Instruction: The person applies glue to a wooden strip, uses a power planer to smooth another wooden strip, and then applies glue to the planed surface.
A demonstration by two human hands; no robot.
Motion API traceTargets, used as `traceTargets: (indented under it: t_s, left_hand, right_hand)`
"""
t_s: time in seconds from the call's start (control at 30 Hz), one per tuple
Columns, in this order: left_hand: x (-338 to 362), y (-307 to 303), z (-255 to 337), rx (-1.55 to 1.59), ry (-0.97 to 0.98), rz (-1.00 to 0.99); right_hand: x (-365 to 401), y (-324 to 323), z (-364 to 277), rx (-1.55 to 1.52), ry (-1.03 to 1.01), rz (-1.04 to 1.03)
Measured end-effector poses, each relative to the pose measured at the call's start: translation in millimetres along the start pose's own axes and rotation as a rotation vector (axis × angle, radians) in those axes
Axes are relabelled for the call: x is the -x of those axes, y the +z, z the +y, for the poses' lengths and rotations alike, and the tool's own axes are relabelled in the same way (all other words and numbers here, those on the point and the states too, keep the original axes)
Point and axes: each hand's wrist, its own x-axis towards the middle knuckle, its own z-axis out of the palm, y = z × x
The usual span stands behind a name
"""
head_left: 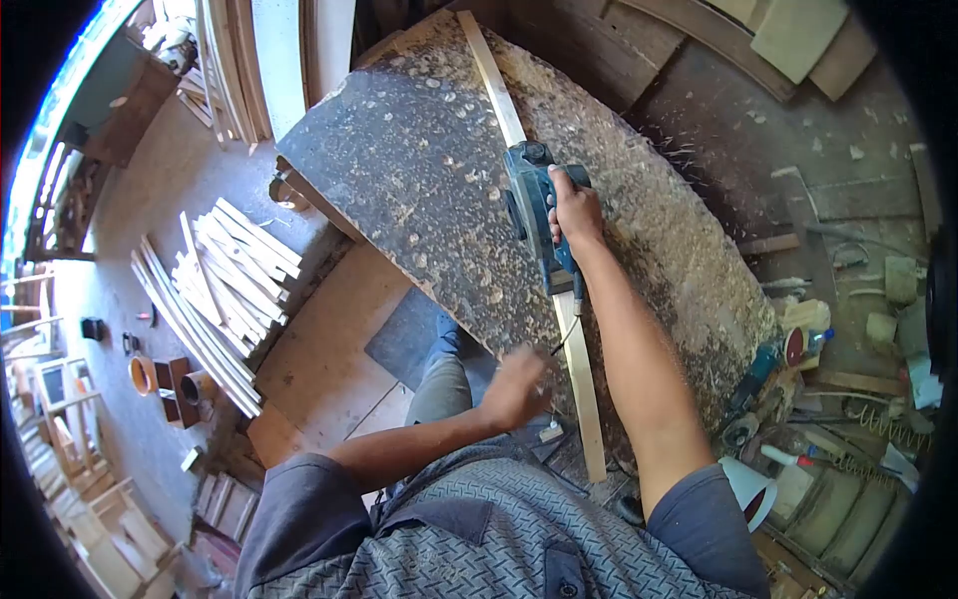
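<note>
- Power planer (529, 190), dark teal: sits on the wood strip, near the middle of its length, over the table.
- Right hand (576, 212): fingers closed round the planer's top handle, forearm reaching forward from the body.
- Left hand (519, 384): blurred, near the strip and the cord, at the table's near side; how far its fingers are open, and whether they hold anything, cannot be told.
- Wood strip (491, 75), pale, long and narrow: runs from the table's far edge under the planer towards the person, its near end close to the patterned shirt (479, 529).
- Cord (569, 334), dark and thin: at the planer's rear end, beside the strip.
- Table (389, 150): dark top, worn and speckled, pale patches on its right side.
- Pile of pale strips (230, 265): left of the table, well apart from the hands.
- Teal tool (755, 379): near the table's right corner.
- White container (746, 489): beside the right sleeve (704, 529).
</note>
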Motion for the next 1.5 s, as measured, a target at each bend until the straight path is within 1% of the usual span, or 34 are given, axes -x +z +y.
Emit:
traceTargets:
  t_s: [0.03, 0.07, 0.13, 0.17, 0.23, 0.3, 0.37, 0.43, 0.5, 0.53, 0.6, 0.67, 0.7, 0.77, 0.8, 0.83, 0.9, 1.03, 1.1, 1.23, 1.43, 1.5]
  left_hand:
    - [-8, -7, 5, -0.121, 0.232, -0.235]
    - [-18, -10, 12, -0.124, 0.231, -0.223]
    - [-45, -5, 25, -0.375, 0.603, -0.523]
    - [-62, 1, 18, -0.382, 0.608, -0.512]
    - [-96, 24, -15, -0.684, 0.703, -0.557]
    - [-114, 27, -22, -0.680, 0.718, -0.530]
    - [-122, 29, -20, -0.611, 0.728, -0.722]
    - [-122, 33, -23, -0.563, 0.724, -0.722]
    - [-100, 63, -34, -0.496, 0.917, -0.346]
    - [-85, 80, -32, -0.499, 0.928, -0.356]
    - [-49, 132, -35, -0.347, 1.001, -0.302]
    - [-16, 151, -10, -0.469, 0.964, -0.586]
    - [-8, 158, -6, -0.466, 0.969, -0.583]
    - [2, 167, -2, -0.318, 1.053, -0.607]
    - [0, 165, -4, -0.160, 1.034, -0.594]
    - [0, 164, -4, -0.151, 1.031, -0.595]
    - [-2, 162, -3, -0.195, 1.027, -0.669]
    - [-1, 161, -4, -0.230, 1.058, -0.612]
    - [-1, 158, -1, -0.189, 0.993, -0.689]
    - [-1, 150, 3, -0.211, 0.949, -0.700]
    - [1, 161, -5, -0.168, 0.994, -0.677]
    - [-4, 158, -5, -0.110, 1.052, -0.620]
  right_hand:
    - [-8, 5, -5, 0.003, -0.008, -0.007]
    - [-15, 9, -11, 0.018, -0.001, 0.001]
    - [-32, 17, -24, 0.025, -0.003, 0.010]
    - [-39, 21, -28, 0.028, -0.017, 0.010]
    - [-52, 27, -37, 0.062, -0.011, 0.021]
    - [-58, 29, -43, 0.058, -0.020, 0.017]
    - [-61, 29, -43, 0.023, -0.009, 0.002]
    - [-55, 25, -41, 0.018, -0.022, -0.002]
    - [-37, 16, -28, -0.009, -0.006, -0.058]
    - [-22, 8, -18, -0.003, -0.003, -0.054]
    - [16, -13, 6, -0.046, 0.021, -0.023]
    - [52, -32, 37, -0.063, 0.048, -0.009]
    - [69, -37, 49, -0.062, 0.048, -0.004]
    - [91, -41, 55, -0.022, 0.072, 0.003]
    - [91, -39, 54, -0.026, 0.069, 0.013]
    - [89, -38, 53, -0.030, 0.068, 0.019]
    - [74, -34, 47, -0.016, 0.065, 0.011]
    - [30, -16, 20, -0.022, 0.064, -0.005]
    - [8, -3, 3, -0.025, 0.059, -0.013]
    - [-37, 18, -28, -0.019, 0.040, -0.004]
    - [-61, 31, -42, -0.012, 0.046, 0.010]
    - [-64, 33, -46, -0.007, 0.043, 0.006]
